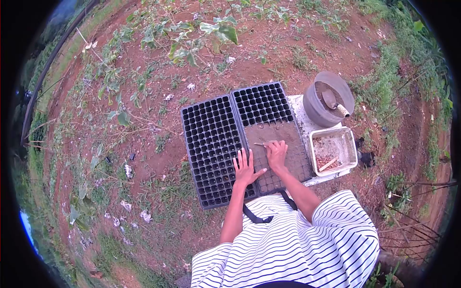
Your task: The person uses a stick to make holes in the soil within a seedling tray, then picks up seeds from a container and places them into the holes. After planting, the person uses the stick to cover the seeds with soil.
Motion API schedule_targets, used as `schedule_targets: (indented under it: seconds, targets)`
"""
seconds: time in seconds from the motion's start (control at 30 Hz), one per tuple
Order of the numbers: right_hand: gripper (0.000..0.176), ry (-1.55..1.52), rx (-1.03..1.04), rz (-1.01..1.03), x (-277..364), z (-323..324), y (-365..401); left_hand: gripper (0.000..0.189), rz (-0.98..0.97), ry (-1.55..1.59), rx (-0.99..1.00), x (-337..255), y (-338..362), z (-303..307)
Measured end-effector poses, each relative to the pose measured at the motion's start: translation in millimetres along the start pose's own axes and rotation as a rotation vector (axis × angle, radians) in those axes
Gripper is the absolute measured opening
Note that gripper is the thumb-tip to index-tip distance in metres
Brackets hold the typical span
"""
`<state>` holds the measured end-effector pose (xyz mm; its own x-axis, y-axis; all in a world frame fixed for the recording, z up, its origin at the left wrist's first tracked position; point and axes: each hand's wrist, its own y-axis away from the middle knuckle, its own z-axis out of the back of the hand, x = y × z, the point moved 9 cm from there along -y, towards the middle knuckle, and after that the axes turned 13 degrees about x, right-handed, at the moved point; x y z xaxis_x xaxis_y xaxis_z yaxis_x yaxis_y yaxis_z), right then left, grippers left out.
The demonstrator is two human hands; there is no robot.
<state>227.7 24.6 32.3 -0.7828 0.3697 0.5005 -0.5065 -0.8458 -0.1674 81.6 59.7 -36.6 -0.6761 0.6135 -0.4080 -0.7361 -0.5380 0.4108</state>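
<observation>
Two black seedling trays lie side by side in front of me. The left seedling tray (206,144) has bare cells. In the right seedling tray (261,103) the far cells are bare, and brown soil (293,144) covers the middle and near cells. My left hand (244,172) rests with fingers spread over the seam where the trays meet. My right hand (277,156) is bent over the soil, its fingers closed on a short thin stick (260,144) that points left. The stick's other end is hidden by the fingers.
On the right stands a grey bucket (314,111) with soil and a trowel (329,99) inside. Nearer me, a white plastic basket (356,152) holds small reddish seeds (322,163) and a pale stick (329,164). Leafy plants (206,38) grow beyond the trays.
</observation>
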Motion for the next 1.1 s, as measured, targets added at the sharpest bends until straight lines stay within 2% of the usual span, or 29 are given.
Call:
schedule_targets:
  seconds: [0.1,0.23,0.5,0.67,0.87,0.93,1.0,1.1]
  targets:
    - [0.008,0.002,-0.038,-0.036,1,-6,-8,0.114,-0.009,-0.029,-0.071,-2,2,5]
    - [0.007,0.032,-0.075,-0.028,0,-10,-23,0.113,-0.004,-0.039,-0.059,0,0,1]
    - [0.006,0.06,-0.086,-0.038,-6,-19,-54,0.132,-0.021,-0.162,-0.081,-9,7,9]
    - [0.009,0.09,-0.098,-0.063,-11,-20,-78,0.132,-0.032,-0.154,-0.078,-8,5,8]
    - [0.007,0.049,-0.121,-0.194,-26,-22,-97,0.131,-0.028,-0.141,-0.057,-7,4,7]
    - [0.007,0.06,-0.123,-0.162,-25,-22,-104,0.131,-0.02,-0.141,-0.047,-7,5,5]
    - [0.004,-0.012,-0.028,-0.023,-18,-31,-115,0.13,-0.026,-0.129,-0.055,-7,4,5]
    - [0.003,-0.075,0.033,0.079,-11,-33,-117,0.13,-0.026,-0.12,-0.05,-7,4,5]
